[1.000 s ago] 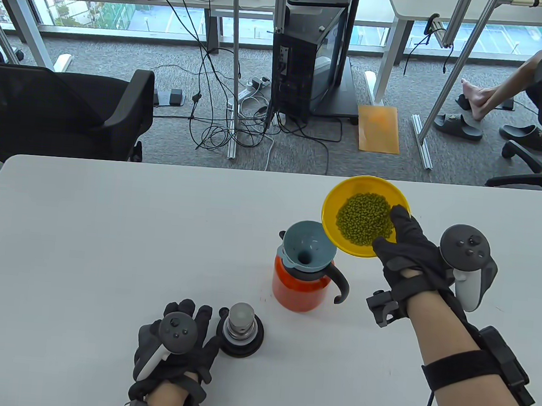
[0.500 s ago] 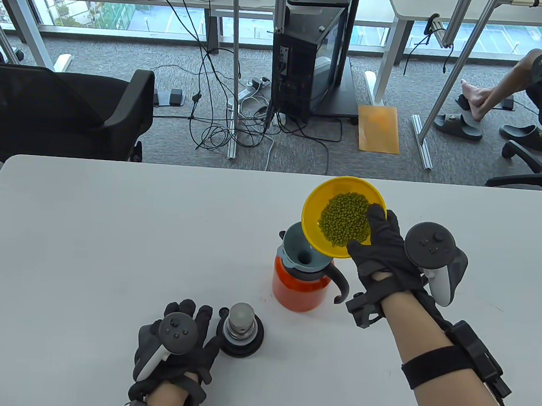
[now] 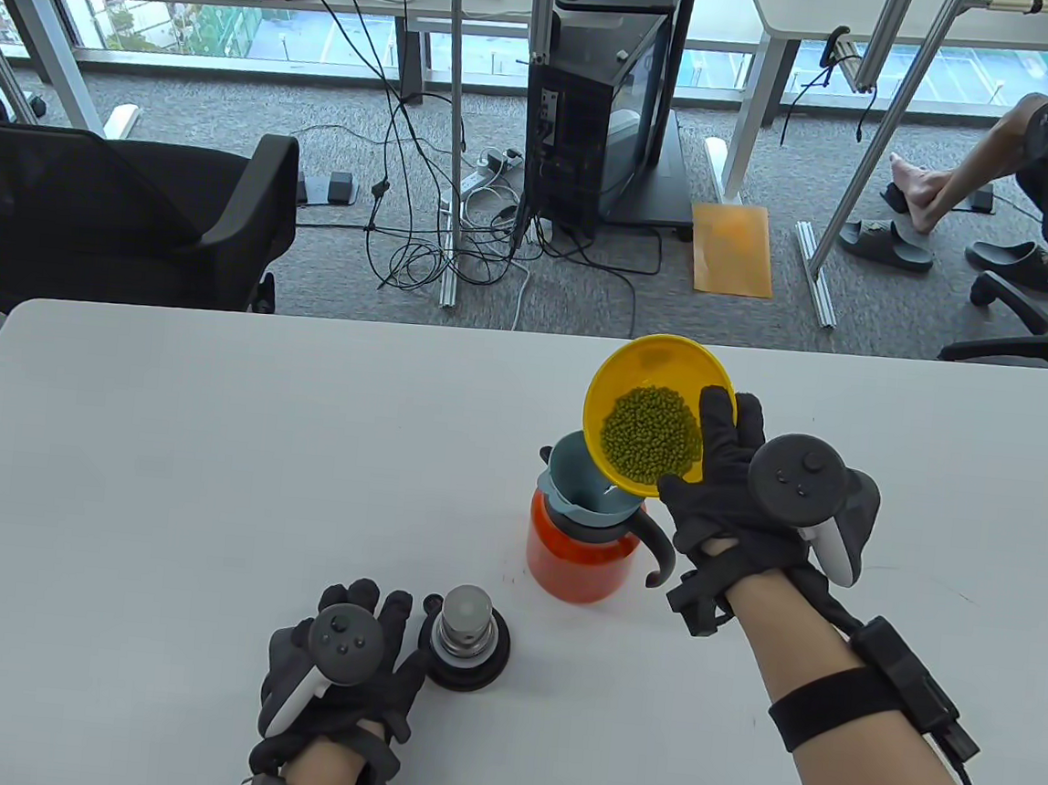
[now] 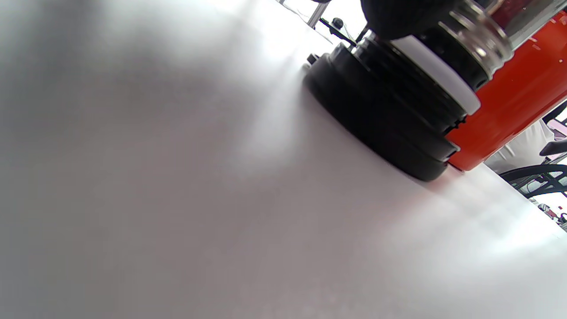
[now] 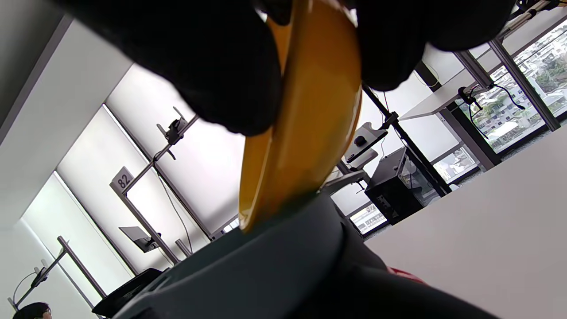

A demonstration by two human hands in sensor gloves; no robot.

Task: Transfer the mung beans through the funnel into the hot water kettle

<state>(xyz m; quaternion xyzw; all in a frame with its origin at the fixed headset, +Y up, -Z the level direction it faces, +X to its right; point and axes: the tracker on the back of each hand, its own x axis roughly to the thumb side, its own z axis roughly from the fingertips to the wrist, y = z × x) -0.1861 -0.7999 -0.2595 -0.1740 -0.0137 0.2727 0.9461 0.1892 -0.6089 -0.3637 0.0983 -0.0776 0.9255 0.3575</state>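
1. My right hand (image 3: 736, 484) grips the yellow bowl (image 3: 649, 376) by its near rim, thumb inside, fingers (image 5: 199, 57) beneath.
2. Over the last second I've carried it left and tipped it steeper; its low edge now overhangs the funnel (image 3: 584, 489).
3. The mung beans (image 3: 651, 433) have slid toward that edge but none seem to have dropped yet, so pouring is about to begin.
4. The funnel sits in the orange kettle (image 3: 575, 557).
5. My left hand (image 3: 339, 679) rests flat, fingers spread, holding nothing, touching the kettle lid (image 3: 463, 648).
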